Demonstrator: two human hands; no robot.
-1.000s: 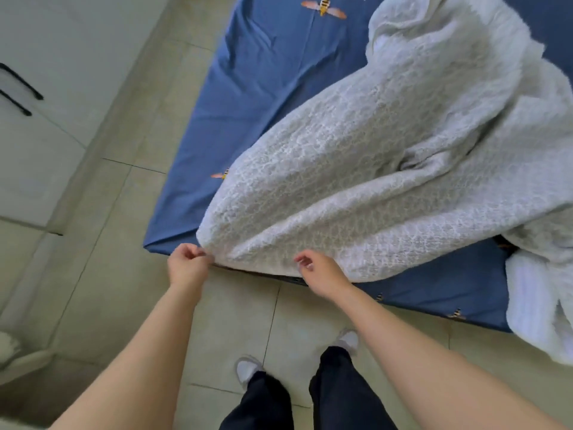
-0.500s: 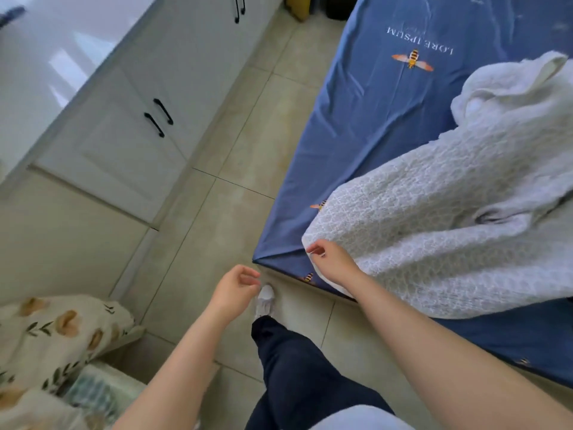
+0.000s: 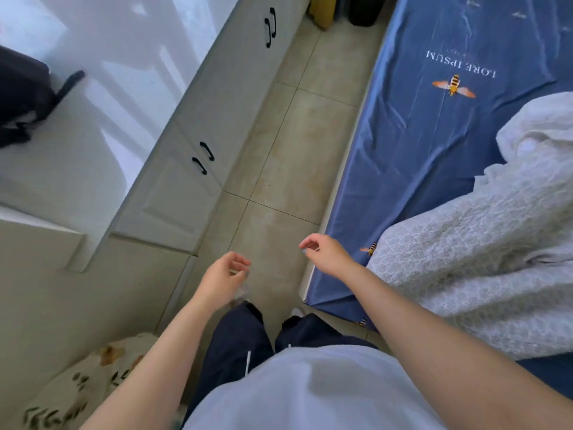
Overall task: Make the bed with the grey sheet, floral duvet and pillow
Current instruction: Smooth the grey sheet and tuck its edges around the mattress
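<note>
Fingers [image 3: 239, 261] of the left hand [image 3: 224, 278] hang loosely curled with nothing in them, the thumb close to the fingertips, above the tiled floor [image 3: 279, 169] and just ahead of the person's dark trousers [image 3: 235, 342]. On the right hand [image 3: 325, 255] the fingers are just as slack and half-bent, also empty. That hand hovers off the left side of the bed [image 3: 339, 181], near its bottom corner, touching no cloth.

On the right part of the bed lies the grey sheet [image 3: 465, 259], a textured cloth bunched in soft folds over the blue cover [image 3: 412, 141]. Its nearest corner rests just beside the right wrist, and the right forearm crosses in front of its lower edge. Spread over the mattress, the blue cover is lightly creased and printed with bees and a line of lettering.

At the bottom left corner of the view sits a floral cloth [image 3: 77, 389], cream with orange blooms and dark leaves. It is blurred and cut off by the frame, so it may be the duvet or the pillow; I cannot tell which.

Across the aisle from the bed runs a row of white cabinets [image 3: 173, 197] with black handles [image 3: 203, 158]. A dark bag [image 3: 21, 97] rests on the counter [image 3: 93, 125] above them. A pale shirt [image 3: 310, 395] fills the bottom centre.
</note>
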